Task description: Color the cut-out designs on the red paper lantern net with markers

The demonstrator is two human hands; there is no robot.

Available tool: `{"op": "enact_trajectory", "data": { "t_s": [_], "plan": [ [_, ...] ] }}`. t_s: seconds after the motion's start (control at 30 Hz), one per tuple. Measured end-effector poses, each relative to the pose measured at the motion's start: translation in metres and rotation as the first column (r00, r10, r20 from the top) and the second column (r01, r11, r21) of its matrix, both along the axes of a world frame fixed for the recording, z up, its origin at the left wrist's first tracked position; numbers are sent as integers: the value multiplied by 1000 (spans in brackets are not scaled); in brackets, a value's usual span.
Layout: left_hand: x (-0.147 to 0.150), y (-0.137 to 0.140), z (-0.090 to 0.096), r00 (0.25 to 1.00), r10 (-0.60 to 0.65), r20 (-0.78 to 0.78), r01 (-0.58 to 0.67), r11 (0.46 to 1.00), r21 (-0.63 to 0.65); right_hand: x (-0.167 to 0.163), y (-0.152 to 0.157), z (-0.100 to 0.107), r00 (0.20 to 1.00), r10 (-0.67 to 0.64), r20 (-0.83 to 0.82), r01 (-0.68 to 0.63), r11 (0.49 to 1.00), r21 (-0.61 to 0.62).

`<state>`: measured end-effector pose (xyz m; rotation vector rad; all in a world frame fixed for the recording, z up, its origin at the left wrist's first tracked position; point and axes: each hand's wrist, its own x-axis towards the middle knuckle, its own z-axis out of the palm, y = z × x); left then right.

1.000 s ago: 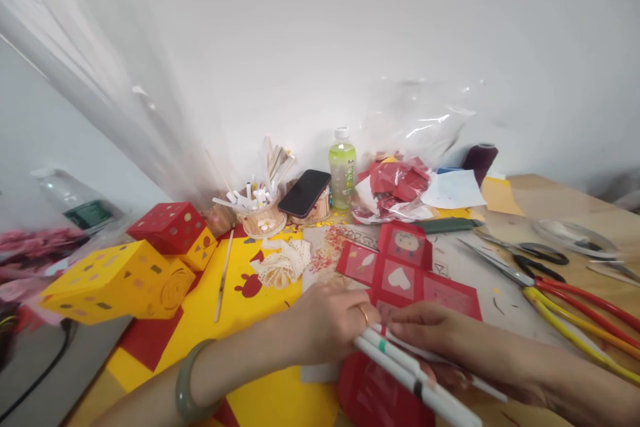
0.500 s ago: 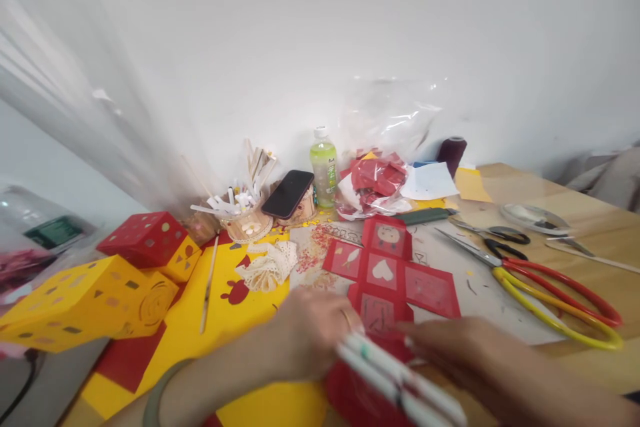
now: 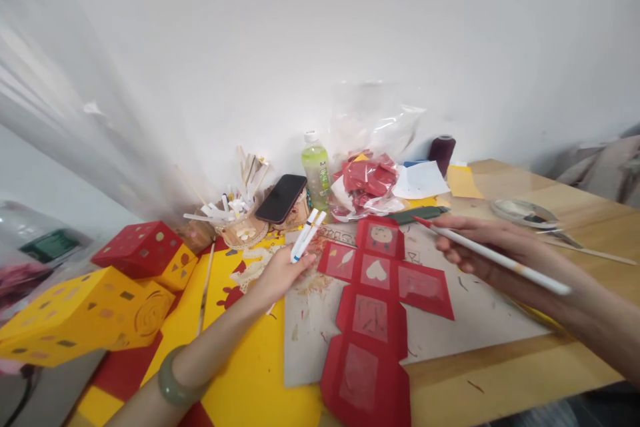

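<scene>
My left hand is closed around two white markers with coloured bands, their ends pointing up and away from me. In my right hand lies a third, red-tipped white marker, its tip pointing left over the grey board. Between the hands lies a flat, cut-out red paper box net. Its panels carry translucent windows, one with a white heart and others with small drawings. Neither hand touches the net. My right hand and arm hide most of the scissors on the right.
Red and yellow paper boxes stand at the left. Along the wall are a stick-filled pot, a phone, a green drink bottle, a bag of red scraps and a dark thread spool. Yellow paper lies under my left arm.
My hands, close together over the lower net before, have moved apart. The left went up and slightly left with two markers; the right went up and right with the red-tipped one.
</scene>
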<state>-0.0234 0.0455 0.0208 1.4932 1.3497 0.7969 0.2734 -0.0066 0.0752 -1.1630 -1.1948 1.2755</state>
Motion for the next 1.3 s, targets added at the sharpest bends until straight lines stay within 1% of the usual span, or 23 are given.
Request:
{"op": "enact_trajectory", "data": {
  "t_s": [0.03,0.1,0.17,0.2,0.27,0.33,0.4,0.47,0.53,0.6,0.67,0.7,0.77,0.83,0.87,0.9,1.0,1.07,1.17,1.23,1.3],
  "plan": [
    [0,1,0,1000,7,11,-7,1000,-16,-5,7,-4,998,12,-55,-13,1000,-28],
    [0,1,0,999,19,39,-17,999,-49,-15,22,-13,968,59,-244,-84,992,-94],
    [0,1,1,998,17,61,-13,997,-78,-27,35,-21,939,99,-330,-142,984,-109],
    [1,0,1,997,12,70,-6,996,-90,-34,40,-25,936,112,-335,-155,982,-106],
    [2,-2,1,996,-4,87,13,994,-112,-47,47,-32,952,128,-276,-163,981,-105],
    [4,-5,2,994,-27,106,40,991,-130,-58,52,-40,975,136,-179,-158,981,-117],
    [5,-8,3,990,-67,121,85,986,-147,-63,53,-47,984,135,-115,-149,981,-125],
    [7,-10,4,984,-124,129,144,976,-165,-63,53,-50,988,127,-92,-137,984,-112],
    [8,-11,5,976,-183,121,203,962,-183,-60,51,-50,992,126,-20,-127,989,-75],
    [10,-13,5,961,-260,90,272,944,-185,-56,49,-48,983,146,107,-140,988,-64],
    [11,-13,5,945,-325,25,325,933,-153,-55,45,-46,958,184,218,-171,982,-80],
    [12,-14,5,945,-328,-10,324,938,-124,-55,43,-45,949,198,245,-183,980,-82],
    [12,-14,4,962,-268,-49,265,962,-66,-55,40,-45,942,203,266,-196,979,-54],
    [12,-15,4,976,-216,-40,215,976,-37,-56,39,-48,943,205,262,-207,978,-20],
    [12,-15,4,973,-229,-30,228,973,-40,-57,39,-49,942,218,254,-222,975,-14],
    [12,-15,5,963,-268,-23,267,962,-52,-57,39,-50,939,243,244,-247,969,-14],
    [10,-15,7,917,-399,-10,396,913,-99,-60,40,-51,913,342,221,-347,938,-16],
    [9,-15,7,907,-420,19,420,900,-115,-62,41,-49,897,373,238,-383,924,-2],
    [7,-13,5,910,-411,52,414,903,-116,-65,39,-47,904,311,294,-343,937,63],
    [7,-13,5,908,-416,44,418,900,-120,-65,37,-48,914,248,321,-294,950,103],
    [7,-12,5,908,-419,25,419,900,-120,-65,34,-49,906,207,370,-273,952,136]
  ]
}}
